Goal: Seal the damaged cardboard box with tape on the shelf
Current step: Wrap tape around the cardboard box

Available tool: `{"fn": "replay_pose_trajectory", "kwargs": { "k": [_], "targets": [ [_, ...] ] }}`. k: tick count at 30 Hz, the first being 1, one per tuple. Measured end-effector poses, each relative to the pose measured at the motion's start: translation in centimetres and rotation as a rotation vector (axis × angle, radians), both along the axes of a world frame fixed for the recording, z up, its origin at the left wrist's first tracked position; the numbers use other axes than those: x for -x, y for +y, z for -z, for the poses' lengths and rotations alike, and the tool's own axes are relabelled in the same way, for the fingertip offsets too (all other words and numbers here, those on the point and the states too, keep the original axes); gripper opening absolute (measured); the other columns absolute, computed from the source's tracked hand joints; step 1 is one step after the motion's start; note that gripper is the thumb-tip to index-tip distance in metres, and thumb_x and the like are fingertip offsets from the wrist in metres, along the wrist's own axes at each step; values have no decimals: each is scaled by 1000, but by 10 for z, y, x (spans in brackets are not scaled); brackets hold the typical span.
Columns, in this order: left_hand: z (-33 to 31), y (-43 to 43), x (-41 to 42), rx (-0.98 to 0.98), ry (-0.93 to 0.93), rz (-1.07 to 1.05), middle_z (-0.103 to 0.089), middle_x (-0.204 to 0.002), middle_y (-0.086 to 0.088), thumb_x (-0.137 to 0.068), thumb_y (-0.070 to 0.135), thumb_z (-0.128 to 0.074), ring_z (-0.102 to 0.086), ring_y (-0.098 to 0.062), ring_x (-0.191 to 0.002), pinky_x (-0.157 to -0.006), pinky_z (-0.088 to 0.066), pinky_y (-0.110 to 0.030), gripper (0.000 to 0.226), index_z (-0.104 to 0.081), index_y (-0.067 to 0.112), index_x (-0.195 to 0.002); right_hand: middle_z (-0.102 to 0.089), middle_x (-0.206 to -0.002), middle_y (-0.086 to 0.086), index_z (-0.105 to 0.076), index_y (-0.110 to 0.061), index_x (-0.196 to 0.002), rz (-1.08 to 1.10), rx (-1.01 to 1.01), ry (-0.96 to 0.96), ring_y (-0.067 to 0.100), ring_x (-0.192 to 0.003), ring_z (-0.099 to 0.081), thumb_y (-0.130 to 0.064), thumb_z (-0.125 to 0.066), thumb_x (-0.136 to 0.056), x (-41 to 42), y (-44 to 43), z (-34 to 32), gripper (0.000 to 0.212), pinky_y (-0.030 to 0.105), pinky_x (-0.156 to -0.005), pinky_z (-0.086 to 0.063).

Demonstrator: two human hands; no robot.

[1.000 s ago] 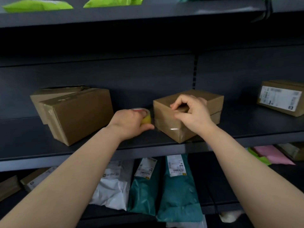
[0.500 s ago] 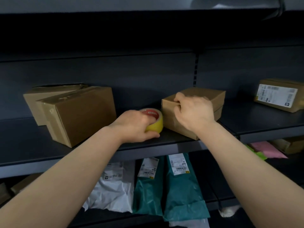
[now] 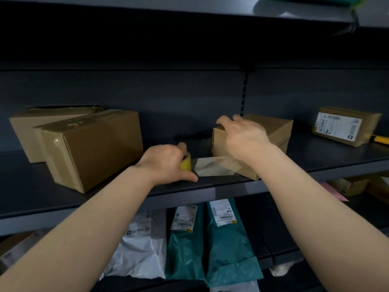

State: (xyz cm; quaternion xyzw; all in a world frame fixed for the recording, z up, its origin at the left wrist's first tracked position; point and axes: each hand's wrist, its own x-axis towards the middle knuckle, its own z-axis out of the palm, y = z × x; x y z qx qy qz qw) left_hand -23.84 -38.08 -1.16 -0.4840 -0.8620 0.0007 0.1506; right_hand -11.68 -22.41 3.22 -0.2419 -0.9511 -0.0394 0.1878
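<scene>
Tape strip (image 3: pixel 214 166) now drawn out; left hand (image 3: pixel 166 163) grips roll (image 3: pixel 186 164), right hand (image 3: pixel 244 135) flat on box (image 3: pixel 277 129).

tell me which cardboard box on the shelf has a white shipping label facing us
The far-right box, beyond the one under the right hand. The others show only plain brown cardboard.

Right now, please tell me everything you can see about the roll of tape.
The roll of tape is yellow and mostly hidden inside the grip of the left hand, low over the shelf. A clear, glossy strip is pulled out from it to the right, stretching to the small cardboard box, whose near side it seems to meet under the right hand. Its core is not visible.
</scene>
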Motion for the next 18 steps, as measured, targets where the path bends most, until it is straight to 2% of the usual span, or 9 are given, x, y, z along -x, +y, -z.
{"fn": "replay_pose_trajectory", "kwargs": {
  "k": [2,4,7,9,11,13,15,17,18],
  "targets": [
    [-1,3,2,-22,-40,4,-65,-109,-3,-72,77,-61,-61,-21,-96,-69,-48,-33,81,-46,18,-126,-40,-140,10,-30,-29,-148,-11,23,-44,31,-126,-40,-6,-41,-90,7,-2,-1,63,42,-92,-40],
    [-2,3,5,-32,-45,19,-65,-108,-2,-71,77,-62,-61,-20,-95,-68,-47,-32,82,-45,18,-126,-34,-147,7,-33,-30,-148,-65,-6,-65,29,-134,-32,-6,-43,-90,15,-2,-5,64,45,-102,-34],
    [-1,2,8,-18,-32,33,-65,-108,-2,-70,77,-63,-61,-20,-95,-68,-47,-32,82,-46,19,-125,-18,-160,-1,-37,-31,-147,-181,-26,-182,22,-147,-13,-7,-45,-88,35,-4,-15,65,49,-118,-14],
    [1,3,9,-22,-17,44,-65,-109,-2,-69,78,-63,-62,-20,-97,-70,-50,-33,82,-47,19,-124,-14,-162,-4,-37,-30,-148,-199,-62,-346,16,-150,-1,-7,-43,-88,48,-6,-18,65,52,-120,0],
    [3,2,11,-38,-3,48,-66,-108,-2,-68,79,-64,-62,-20,-97,-70,-50,-34,82,-48,20,-122,-17,-162,-4,-40,-32,-146,-183,-116,-474,16,-150,3,-6,-43,-89,60,-2,-17,63,57,-118,4],
    [4,1,12,-47,4,46,-65,-107,-2,-68,79,-63,-62,-21,-97,-67,-48,-33,81,-48,19,-121,-24,-159,-2,-45,-34,-142,-166,-196,-513,19,-150,-3,-7,-46,-90,67,4,-14,59,62,-116,2],
    [4,-1,13,-46,8,45,-65,-107,-2,-68,79,-63,-62,-22,-97,-66,-46,-32,81,-48,19,-121,-37,-150,1,-49,-35,-138,-163,-254,-495,24,-144,-21,-9,-51,-91,70,10,-11,54,60,-115,-12],
    [3,-2,15,-47,9,45,-65,-109,-2,-68,79,-64,-62,-23,-98,-66,-47,-33,81,-48,19,-121,-48,-135,0,-57,-37,-128,-179,-227,-484,25,-128,-38,-13,-57,-90,69,14,-7,46,49,-101,-31],
    [3,-3,16,-48,6,43,-65,-110,-3,-68,78,-64,-62,-23,-98,-67,-47,-33,81,-48,19,-120,-50,-126,-2,-62,-38,-118,-203,-197,-476,25,-121,-41,-14,-60,-89,69,16,-5,38,44,-94,-34]
  ]
}}
